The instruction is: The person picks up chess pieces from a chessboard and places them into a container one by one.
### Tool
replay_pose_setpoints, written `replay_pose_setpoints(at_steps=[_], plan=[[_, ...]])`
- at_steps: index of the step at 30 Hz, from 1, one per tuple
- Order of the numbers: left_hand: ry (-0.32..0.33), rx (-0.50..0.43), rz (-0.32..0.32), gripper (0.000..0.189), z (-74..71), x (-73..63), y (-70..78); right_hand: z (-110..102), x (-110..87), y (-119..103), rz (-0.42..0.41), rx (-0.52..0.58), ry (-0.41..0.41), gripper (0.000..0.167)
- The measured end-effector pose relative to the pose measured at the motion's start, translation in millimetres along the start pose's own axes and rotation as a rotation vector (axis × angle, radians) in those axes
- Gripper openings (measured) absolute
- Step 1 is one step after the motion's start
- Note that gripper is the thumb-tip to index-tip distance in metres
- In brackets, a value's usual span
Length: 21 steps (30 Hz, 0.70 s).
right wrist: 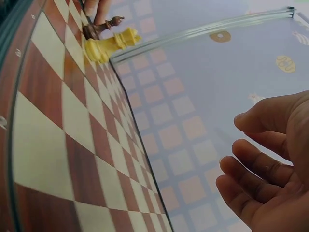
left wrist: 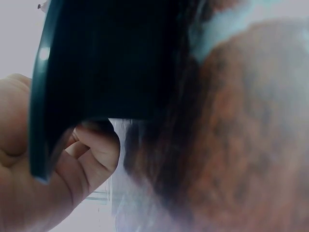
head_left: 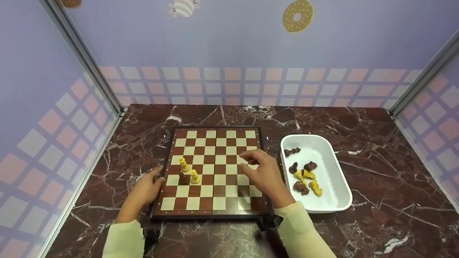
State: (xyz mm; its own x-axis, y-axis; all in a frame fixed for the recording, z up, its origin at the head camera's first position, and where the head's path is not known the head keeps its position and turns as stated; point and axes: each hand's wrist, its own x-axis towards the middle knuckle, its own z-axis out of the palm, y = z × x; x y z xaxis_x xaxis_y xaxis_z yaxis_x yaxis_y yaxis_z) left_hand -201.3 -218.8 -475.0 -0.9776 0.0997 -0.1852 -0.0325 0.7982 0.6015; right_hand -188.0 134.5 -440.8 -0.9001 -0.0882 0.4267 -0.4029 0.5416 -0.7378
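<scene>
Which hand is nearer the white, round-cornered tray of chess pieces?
Right. The right hand hovers beside the tray, over the brown and cream chessboard; the left hand is across the board, by its left edge.

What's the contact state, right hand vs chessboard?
Apart. The right wrist view shows patterned wall between the right hand and the chessboard.

The place is seen to be a small booth: a dark red marbled table (head_left: 387, 165) is enclosed on three sides by lilac walls (head_left: 233, 43), which are printed with a doughnut (head_left: 304, 23) and pastel checks (head_left: 233, 74) and joined by metal strips (head_left: 82, 53).
</scene>
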Motion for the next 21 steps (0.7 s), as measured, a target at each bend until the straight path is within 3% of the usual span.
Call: replay_pose_setpoints(at_steps=[21], plan=[[0.019,0.005,0.030,0.051,0.2,-2.6,-0.8,33,-1.7,-13,-0.026,0.033,-0.088,0.019]])
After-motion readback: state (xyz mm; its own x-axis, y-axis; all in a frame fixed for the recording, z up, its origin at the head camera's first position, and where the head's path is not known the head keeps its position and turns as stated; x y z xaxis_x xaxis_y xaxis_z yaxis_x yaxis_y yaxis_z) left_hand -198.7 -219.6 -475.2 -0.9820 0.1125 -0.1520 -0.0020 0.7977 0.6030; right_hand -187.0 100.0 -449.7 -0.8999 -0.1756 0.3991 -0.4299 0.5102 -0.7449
